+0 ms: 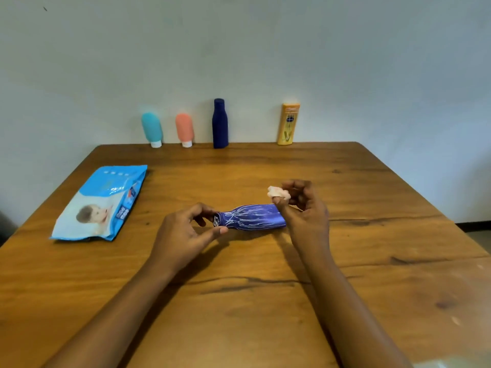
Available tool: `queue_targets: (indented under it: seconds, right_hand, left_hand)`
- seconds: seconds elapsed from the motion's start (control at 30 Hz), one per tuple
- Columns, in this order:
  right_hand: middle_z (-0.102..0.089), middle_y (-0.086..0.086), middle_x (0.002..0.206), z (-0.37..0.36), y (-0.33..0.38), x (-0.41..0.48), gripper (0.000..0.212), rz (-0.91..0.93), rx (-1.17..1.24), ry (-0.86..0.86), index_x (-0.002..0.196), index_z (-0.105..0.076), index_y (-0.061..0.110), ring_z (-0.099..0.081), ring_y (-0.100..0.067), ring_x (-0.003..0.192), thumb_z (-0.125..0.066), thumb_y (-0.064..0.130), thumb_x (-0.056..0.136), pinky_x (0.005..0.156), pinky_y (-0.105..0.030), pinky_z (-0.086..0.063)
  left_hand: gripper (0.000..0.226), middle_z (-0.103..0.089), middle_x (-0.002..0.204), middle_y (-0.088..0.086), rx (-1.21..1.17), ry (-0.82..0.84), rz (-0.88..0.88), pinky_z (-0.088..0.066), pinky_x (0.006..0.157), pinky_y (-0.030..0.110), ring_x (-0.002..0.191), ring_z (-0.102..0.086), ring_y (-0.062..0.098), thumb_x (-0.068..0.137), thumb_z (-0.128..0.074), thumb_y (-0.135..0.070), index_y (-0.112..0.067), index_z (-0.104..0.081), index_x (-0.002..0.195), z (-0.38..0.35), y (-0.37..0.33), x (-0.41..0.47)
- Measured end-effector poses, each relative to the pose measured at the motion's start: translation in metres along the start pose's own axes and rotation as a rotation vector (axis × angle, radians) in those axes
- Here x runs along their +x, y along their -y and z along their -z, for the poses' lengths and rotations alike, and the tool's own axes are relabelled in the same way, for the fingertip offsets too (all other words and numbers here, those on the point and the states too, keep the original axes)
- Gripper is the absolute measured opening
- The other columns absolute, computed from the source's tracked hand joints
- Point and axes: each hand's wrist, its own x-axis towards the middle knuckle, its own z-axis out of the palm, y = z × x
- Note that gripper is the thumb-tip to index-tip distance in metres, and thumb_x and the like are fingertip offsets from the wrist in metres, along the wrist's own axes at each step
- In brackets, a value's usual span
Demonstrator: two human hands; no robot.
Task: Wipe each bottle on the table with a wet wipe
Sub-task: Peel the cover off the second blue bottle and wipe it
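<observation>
One view only: head-worn, wide-angle. Lens sits above the near edge of the wooden table [239,314], facing forward and down. Both forearms enter from the bottom edge, so the range is close. Left hand [183,237] and right hand [308,216] land just below frame centre, fingers pointing away from the lens. Purple bottle [249,219], pinched by the left fingers, lies between the two hands. Wet wipe [277,193] is held at the right fingertips. Beyond the fingers: far table edge, row of four upright bottles [220,123], then wall [265,49] filling the upper frame. Left of the left fingers: wipes pack [101,203]. Table edges splay outward toward the bottom corners
</observation>
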Motion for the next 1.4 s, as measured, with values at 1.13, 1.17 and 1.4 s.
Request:
queue_targets:
  seconds: [1.13,1.17,1.4]
  right_hand:
    - [-0.063,-0.011,0.104,-0.055,0.013,-0.052,0.034,0.214,-1.073,0.378,0.105,-0.066,0.004,-0.057,-0.023,0.093,-0.072,-0.001,0.071,0.071,-0.027,-0.049]
    - [-0.062,-0.011,0.107,-0.06,0.017,-0.059,0.034,0.249,-1.069,0.437,0.106,-0.066,0.005,-0.055,-0.022,0.096,-0.071,0.001,0.073,0.07,-0.027,-0.05]
    - [-0.06,-0.01,0.113,-0.048,0.008,-0.041,0.034,0.158,-1.03,0.349,0.113,-0.064,0.005,-0.055,-0.024,0.101,-0.065,0.001,0.079,0.077,-0.031,-0.05]
  left_hand:
    - [0.037,-0.06,0.087,-0.016,-0.059,0.012,0.038,-0.039,0.062,0.013,0.08,-0.054,0.001,0.06,-0.086,-0.028,-0.033,-0.063,0.089,-0.008,0.011,-0.037]
    - [0.037,-0.06,0.086,-0.016,-0.063,0.001,0.024,-0.039,0.061,0.011,0.079,-0.055,0.002,0.06,-0.086,-0.025,-0.032,-0.064,0.089,-0.007,0.011,-0.037]
    - [0.041,-0.057,0.087,-0.02,-0.084,-0.029,0.021,-0.037,0.058,0.017,0.071,-0.052,0.001,0.06,-0.087,-0.024,-0.034,-0.063,0.091,-0.008,0.009,-0.037]
